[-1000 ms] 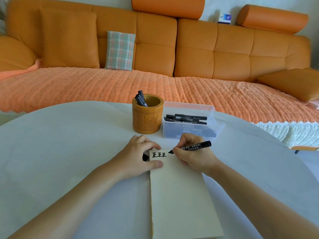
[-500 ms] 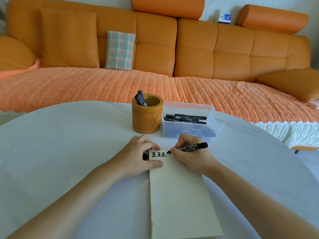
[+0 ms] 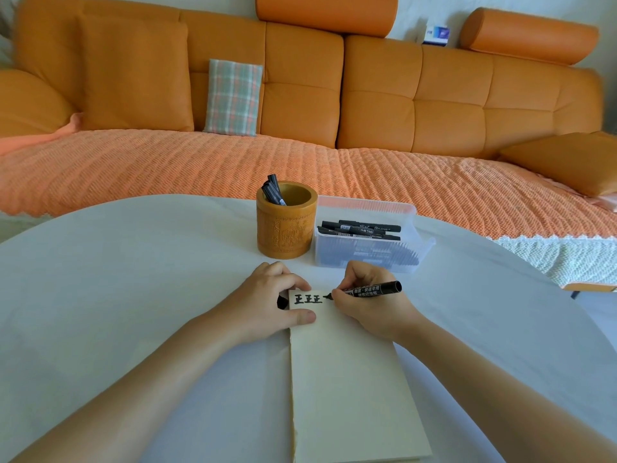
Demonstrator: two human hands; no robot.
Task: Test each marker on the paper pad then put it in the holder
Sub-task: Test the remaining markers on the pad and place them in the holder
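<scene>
We are pinching the marker (image 3: 370,290) in the curled fingers of our right hand (image 3: 370,305), its tip touching the far edge of the paper pad (image 3: 350,379). Our left hand (image 3: 267,302) is pressing the pad's far left corner with the thumb, its fingers curling over a small black piece, likely the cap (image 3: 282,302).

We are risking a few things here. The tip is working right at the pad's far edge, so a long stroke could be running off onto the white table (image 3: 133,279) and staining it. Our right palm is hovering just beside the fresh marks (image 3: 307,299) and could be smearing wet ink. If the thumb is easing off, the pad could be sliding under the tip.

Counting now: we are seeing one marker in hand, one pad, one holder (image 3: 287,225) on the far side of the pad and one clear bin (image 3: 367,252) just right of it. Three finished marks are sitting on the pad, with a fourth beginning. The holder's markers (image 3: 274,192) are bunching together, at least two. The bin's markers (image 3: 360,230) are showing three on top, with more dark shapes below that we cannot count.
</scene>
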